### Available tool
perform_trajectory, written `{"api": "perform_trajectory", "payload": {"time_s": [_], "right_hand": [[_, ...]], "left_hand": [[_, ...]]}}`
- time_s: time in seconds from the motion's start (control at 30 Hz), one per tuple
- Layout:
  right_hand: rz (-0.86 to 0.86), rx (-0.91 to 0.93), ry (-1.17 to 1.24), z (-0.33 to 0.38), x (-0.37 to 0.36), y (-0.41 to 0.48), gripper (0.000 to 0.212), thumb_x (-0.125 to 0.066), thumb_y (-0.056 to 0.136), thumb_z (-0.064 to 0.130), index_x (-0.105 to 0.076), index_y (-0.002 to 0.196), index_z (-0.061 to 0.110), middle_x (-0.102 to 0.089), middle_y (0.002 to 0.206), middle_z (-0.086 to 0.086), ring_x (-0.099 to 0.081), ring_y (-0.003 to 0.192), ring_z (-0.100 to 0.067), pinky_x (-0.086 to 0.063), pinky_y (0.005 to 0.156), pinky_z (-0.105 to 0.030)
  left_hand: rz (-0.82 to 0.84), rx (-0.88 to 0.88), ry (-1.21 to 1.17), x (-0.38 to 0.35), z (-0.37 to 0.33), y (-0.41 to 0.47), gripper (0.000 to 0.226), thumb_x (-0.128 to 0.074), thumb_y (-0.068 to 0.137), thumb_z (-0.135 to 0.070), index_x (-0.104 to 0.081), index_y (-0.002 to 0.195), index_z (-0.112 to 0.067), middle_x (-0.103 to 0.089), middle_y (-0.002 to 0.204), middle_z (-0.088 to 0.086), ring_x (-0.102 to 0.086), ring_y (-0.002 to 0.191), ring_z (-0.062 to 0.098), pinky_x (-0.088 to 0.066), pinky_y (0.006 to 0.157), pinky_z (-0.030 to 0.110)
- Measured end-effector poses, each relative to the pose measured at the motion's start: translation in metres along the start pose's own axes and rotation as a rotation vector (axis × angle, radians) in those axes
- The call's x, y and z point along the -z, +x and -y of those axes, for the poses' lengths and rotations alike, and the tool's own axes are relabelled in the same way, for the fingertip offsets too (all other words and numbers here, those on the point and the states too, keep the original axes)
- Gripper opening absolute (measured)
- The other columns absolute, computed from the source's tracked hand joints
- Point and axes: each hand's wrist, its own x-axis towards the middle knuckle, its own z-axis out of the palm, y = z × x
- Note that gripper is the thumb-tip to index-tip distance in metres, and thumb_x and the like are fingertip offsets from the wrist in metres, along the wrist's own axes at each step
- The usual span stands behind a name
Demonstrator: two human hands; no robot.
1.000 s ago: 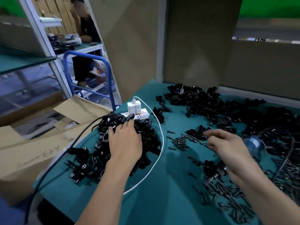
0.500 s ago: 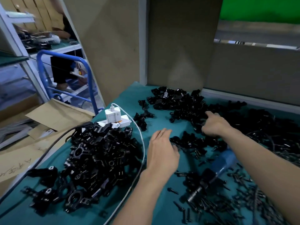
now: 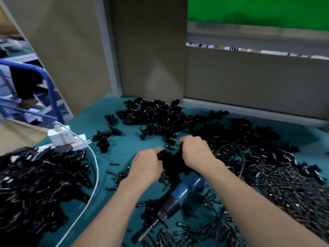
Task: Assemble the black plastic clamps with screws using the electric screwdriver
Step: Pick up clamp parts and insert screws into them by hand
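While both hands work the same small cluster of clamp pieces [image 3: 170, 161], the step in hand is judged to be mating two parts before any screw goes in.

Left hand [image 3: 147, 166]: grip closed, fingers and thumb curled round black pieces at the cluster's left edge. Right hand [image 3: 194, 153]: grip curled, knuckles up, fingertips buried in the cluster. It appears to pinch a piece, though the contact itself is hidden and blurred. The two grips sit near each other, not touching, with the pieces between them.

Electric screwdriver [image 3: 179, 195]: lying unheld on the table [image 3: 121, 145], just behind the right grip and under that forearm, bit pointing back toward the person. Screws [image 3: 284, 184]: the main heap lies well out to the right of the right grip, with a few loose ones just behind the left grip. A larger clamp heap [image 3: 156, 114] lies beyond both grips. A white cable [image 3: 94, 168] runs to the left of the left grip, apart from it.

Recommendations:
- Lift the chosen pieces clear of the cluster, since neighbouring parts are likely to snag and come along.
- Align the screw holes by feel and hold the pair firmly in the left grip, freeing the right.
- Take a loose screw from behind the left grip rather than reaching to the far heap.
- Seat the screw by hand before reaching back for the driver, to avoid cross-threading.
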Motion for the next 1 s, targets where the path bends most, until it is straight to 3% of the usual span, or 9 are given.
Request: {"api": "perform_trajectory", "payload": {"time_s": [0.13, 0.27, 0.4, 0.53, 0.63, 0.73, 0.83, 0.9, 1.0], "right_hand": [[0.12, 0.027, 0.074, 0.002, -0.001, -0.01, 0.035, -0.051, 0.091, -0.005, -0.073, 0.11, 0.014, -0.071, 0.105, -0.016, -0.068, 0.095, -0.034, -0.06, 0.085, -0.042], [-0.003, -0.008, 0.186, -0.005, 0.001, -0.019, 0.026, -0.063, 0.093, -0.001, -0.076, 0.107, 0.016, -0.073, 0.11, -0.012, -0.07, 0.096, -0.028, -0.06, 0.085, -0.036], [-0.26, -0.011, 0.454, 0.007, -0.013, -0.046, 0.025, -0.072, 0.089, 0.01, -0.075, 0.105, 0.029, -0.074, 0.11, 0.005, -0.066, 0.1, -0.011, -0.053, 0.091, -0.025], [-0.353, -0.086, 0.867, 0.021, -0.023, -0.065, 0.029, -0.076, 0.084, 0.008, -0.074, 0.086, 0.037, -0.073, 0.089, 0.024, -0.065, 0.089, 0.01, -0.046, 0.073, -0.003], [-0.397, -0.084, 0.972, 0.03, -0.022, -0.074, 0.034, -0.077, 0.084, 0.005, -0.074, 0.093, 0.037, -0.074, 0.094, 0.023, -0.068, 0.09, 0.005, -0.053, 0.079, -0.012], [-0.487, -0.101, 1.133, 0.049, -0.023, -0.082, 0.047, -0.084, 0.078, 0.017, -0.063, 0.108, 0.046, -0.07, 0.109, 0.024, -0.066, 0.108, 0.002, -0.056, 0.088, -0.018], [-0.483, -0.137, 1.301, 0.069, -0.024, -0.084, 0.048, -0.082, 0.068, 0.042, -0.061, 0.11, 0.05, -0.072, 0.11, 0.024, -0.07, 0.102, 0.0, -0.057, 0.084, -0.023], [-0.518, -0.09, 1.347, 0.075, -0.025, -0.082, 0.04, -0.081, 0.072, 0.035, -0.068, 0.109, 0.043, -0.077, 0.103, 0.015, -0.073, 0.099, -0.007, -0.059, 0.085, -0.027], [-0.533, 0.003, 1.325, 0.073, -0.017, -0.083, 0.04, -0.079, 0.081, 0.014, -0.072, 0.112, 0.038, -0.077, 0.107, 0.011, -0.071, 0.104, -0.006, -0.056, 0.084, -0.018]], "left_hand": [[-0.028, -0.016, -0.1, 0.002, 0.008, -0.008, 0.054, -0.063, 0.101, -0.021, -0.053, 0.144, -0.051, -0.068, 0.135, 0.01, -0.065, 0.058, 0.009, -0.05, 0.05, 0.024], [-0.094, -0.058, -0.337, 0.005, 0.021, -0.021, 0.049, -0.067, 0.097, -0.014, -0.063, 0.136, -0.044, -0.075, 0.109, -0.013, -0.044, 0.035, 0.007, -0.05, 0.043, 0.025], [-0.237, -0.208, -0.359, -0.006, 0.016, -0.036, 0.046, -0.073, 0.092, -0.023, -0.065, 0.131, -0.045, -0.069, 0.099, -0.031, -0.063, 0.09, -0.004, -0.056, 0.092, 0.033], [-0.212, -0.306, -0.524, -0.008, 0.017, -0.038, 0.047, -0.064, 0.084, -0.053, -0.061, 0.131, -0.059, -0.069, 0.105, -0.038, -0.066, 0.104, -0.011, -0.05, 0.086, 0.008], [-0.186, -0.302, -0.782, -0.003, 0.017, -0.029, 0.022, -0.072, 0.09, -0.038, -0.077, 0.107, -0.052, -0.078, 0.101, -0.024, -0.072, 0.097, -0.003, -0.056, 0.081, 0.014], [-0.114, -0.135, -1.14, 0.0, 0.014, -0.023, 0.028, -0.071, 0.095, -0.008, -0.084, 0.089, -0.032, -0.081, 0.095, 0.001, -0.075, 0.091, 0.014, -0.059, 0.08, 0.022], [0.026, -0.024, -1.41, 0.004, 0.012, -0.025, 0.021, -0.071, 0.089, -0.031, -0.083, 0.095, -0.015, -0.079, 0.103, 0.017, -0.073, 0.101, 0.035, -0.059, 0.09, 0.039], [0.028, -0.048, -1.471, 0.006, 0.015, -0.027, 0.033, -0.073, 0.084, -0.041, -0.082, 0.1, -0.014, -0.079, 0.106, 0.016, -0.074, 0.105, 0.031, -0.057, 0.092, 0.039], [-0.031, -0.185, -1.325, 0.013, 0.02, -0.028, 0.014, -0.077, 0.09, -0.027, -0.084, 0.102, -0.027, -0.081, 0.104, 0.005, -0.076, 0.104, 0.022, -0.06, 0.09, 0.032]]}}
